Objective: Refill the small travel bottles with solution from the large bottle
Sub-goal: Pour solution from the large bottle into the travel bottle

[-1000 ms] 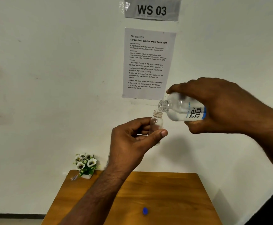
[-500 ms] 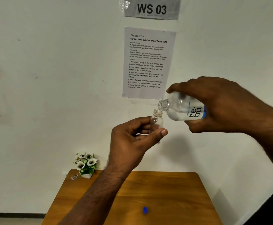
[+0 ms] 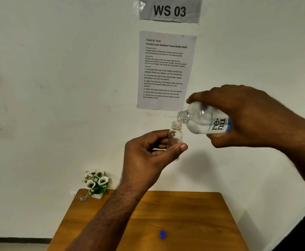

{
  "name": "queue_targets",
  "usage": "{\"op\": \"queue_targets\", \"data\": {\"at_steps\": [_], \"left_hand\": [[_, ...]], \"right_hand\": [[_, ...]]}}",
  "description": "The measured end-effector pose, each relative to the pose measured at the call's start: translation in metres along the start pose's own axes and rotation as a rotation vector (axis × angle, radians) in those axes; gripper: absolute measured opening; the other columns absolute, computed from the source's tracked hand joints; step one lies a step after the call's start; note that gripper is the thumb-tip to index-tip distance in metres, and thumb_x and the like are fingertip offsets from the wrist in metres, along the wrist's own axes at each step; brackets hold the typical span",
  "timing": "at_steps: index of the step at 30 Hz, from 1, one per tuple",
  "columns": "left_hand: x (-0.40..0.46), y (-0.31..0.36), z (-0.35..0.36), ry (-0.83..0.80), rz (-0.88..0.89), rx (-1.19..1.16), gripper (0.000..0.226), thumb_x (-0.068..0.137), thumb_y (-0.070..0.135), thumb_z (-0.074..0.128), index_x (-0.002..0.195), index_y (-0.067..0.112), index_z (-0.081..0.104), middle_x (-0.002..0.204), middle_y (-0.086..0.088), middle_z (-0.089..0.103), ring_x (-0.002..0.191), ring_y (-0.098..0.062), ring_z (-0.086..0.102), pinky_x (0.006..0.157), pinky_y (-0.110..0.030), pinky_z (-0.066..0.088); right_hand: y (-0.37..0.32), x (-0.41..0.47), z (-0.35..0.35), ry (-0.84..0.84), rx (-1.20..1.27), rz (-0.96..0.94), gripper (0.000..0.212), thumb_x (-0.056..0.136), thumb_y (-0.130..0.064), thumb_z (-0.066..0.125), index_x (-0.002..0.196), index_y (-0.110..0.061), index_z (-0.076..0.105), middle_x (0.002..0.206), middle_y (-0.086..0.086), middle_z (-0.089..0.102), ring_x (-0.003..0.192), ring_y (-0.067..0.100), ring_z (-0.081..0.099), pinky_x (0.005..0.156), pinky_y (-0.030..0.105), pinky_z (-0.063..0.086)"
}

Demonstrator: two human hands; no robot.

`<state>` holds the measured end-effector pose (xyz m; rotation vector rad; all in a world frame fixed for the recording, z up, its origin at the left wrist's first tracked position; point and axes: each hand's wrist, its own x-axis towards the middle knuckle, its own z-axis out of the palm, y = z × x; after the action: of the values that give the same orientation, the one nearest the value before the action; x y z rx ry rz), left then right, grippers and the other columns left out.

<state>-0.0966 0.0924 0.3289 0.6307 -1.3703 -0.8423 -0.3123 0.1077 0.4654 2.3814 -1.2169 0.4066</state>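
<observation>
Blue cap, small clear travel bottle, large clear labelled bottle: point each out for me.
Blue cap (image 3: 162, 234), head view, its top.
Small clear travel bottle (image 3: 176, 126), head view, its threaded neck.
Large clear labelled bottle (image 3: 200, 120), head view, its clear shoulder.

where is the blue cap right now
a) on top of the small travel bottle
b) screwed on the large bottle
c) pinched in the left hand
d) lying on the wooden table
d: the blue cap lies alone on the wooden table, while the large bottle and the small travel bottle are both held up with open necks.
</observation>
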Motion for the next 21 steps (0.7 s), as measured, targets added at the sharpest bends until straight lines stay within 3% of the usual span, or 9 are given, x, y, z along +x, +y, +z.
{"op": "queue_targets", "data": {"at_steps": [21], "left_hand": [[-0.0010, 0.0013, -0.0015, -0.002, -0.005, -0.011, 0.030, 0.077, 0.013, 0.089, 0.105, 0.008, 0.081, 0.083, -0.003, 0.080, 0.075, -0.015, 0.077, 0.066, -0.031, 0.064]], "right_hand": [[-0.0025, -0.0002, -0.0012, 0.011, -0.007, -0.013, 0.084, 0.056, -0.043, 0.073, 0.136, -0.044, 0.046, 0.106, -0.017, 0.062, 0.087, 0.020, 0.057, 0.072, 0.035, 0.050]]}}
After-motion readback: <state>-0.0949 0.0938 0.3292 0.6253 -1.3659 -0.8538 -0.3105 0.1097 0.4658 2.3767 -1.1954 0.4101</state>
